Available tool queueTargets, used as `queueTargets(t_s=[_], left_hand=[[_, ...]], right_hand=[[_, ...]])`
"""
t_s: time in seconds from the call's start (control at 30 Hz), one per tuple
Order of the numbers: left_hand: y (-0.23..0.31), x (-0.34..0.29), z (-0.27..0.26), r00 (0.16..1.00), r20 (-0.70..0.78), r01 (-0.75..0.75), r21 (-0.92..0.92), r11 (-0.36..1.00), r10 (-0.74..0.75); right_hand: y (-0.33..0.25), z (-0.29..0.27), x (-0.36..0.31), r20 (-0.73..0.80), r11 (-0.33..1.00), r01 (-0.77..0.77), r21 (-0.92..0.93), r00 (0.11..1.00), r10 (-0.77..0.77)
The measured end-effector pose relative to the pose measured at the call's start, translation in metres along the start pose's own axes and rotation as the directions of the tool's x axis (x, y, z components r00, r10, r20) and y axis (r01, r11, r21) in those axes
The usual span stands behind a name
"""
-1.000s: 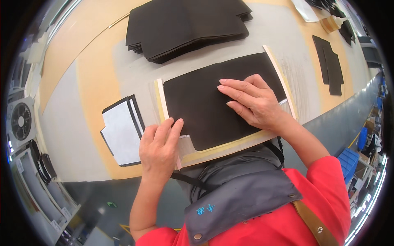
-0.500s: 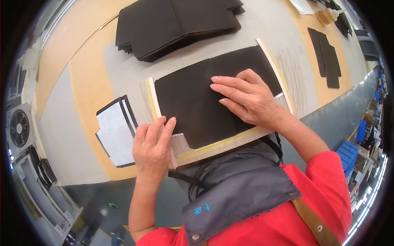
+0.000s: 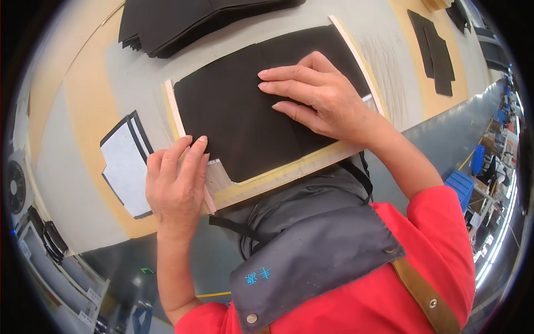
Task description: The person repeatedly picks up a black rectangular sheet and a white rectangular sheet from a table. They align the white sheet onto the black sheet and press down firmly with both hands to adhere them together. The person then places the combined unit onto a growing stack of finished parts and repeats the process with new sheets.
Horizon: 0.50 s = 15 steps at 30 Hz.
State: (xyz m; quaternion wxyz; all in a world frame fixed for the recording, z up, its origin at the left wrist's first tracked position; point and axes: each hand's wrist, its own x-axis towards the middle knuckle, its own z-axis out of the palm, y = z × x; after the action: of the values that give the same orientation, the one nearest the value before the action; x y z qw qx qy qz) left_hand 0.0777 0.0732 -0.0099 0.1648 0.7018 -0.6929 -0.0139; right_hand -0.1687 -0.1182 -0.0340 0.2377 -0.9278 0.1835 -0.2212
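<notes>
A black sheet (image 3: 222, 117) of leather-like material lies flat on a wooden board between a left pale strip (image 3: 174, 106) and a right pale strip (image 3: 356, 64). Its near left corner is notched. With fingers stretched out, my right hand (image 3: 328, 103) rests on the middle of the sheet. My left hand (image 3: 177, 183) is at the sheet's left edge, by the strip and the notch. Its fingers are extended and fingertips touch the edge; the thumb is partly hidden. Neither hand shows anything held.
A thick stack of black sheets (image 3: 183, 22) lies beyond the board. Pale-blue pieces with black edges (image 3: 125, 161) are on the left, and narrow black pieces (image 3: 436, 53) on the far right. The table's near edge runs just in front of my grey apron (image 3: 317, 250).
The whole view has shifted, so the board, sheet and hands appear higher and farther left. My hands keep nearly the same places on the sheet.
</notes>
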Motion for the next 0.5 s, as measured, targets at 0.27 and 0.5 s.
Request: queueTargets(t_s=[0.27, 0.5], left_hand=[[0.001, 0.003, -0.006, 0.999, 0.044, 0.02, -0.057, 0.998, -0.018], [0.0, 0.002, -0.009, 0.998, 0.045, 0.047, -0.103, 0.994, -0.042]], right_hand=[[0.007, -0.012, -0.003, 0.14, 0.998, 0.022, 0.055, 0.99, -0.029], [0.007, -0.016, -0.001, 0.198, 0.995, 0.046, 0.084, 0.978, -0.062]])
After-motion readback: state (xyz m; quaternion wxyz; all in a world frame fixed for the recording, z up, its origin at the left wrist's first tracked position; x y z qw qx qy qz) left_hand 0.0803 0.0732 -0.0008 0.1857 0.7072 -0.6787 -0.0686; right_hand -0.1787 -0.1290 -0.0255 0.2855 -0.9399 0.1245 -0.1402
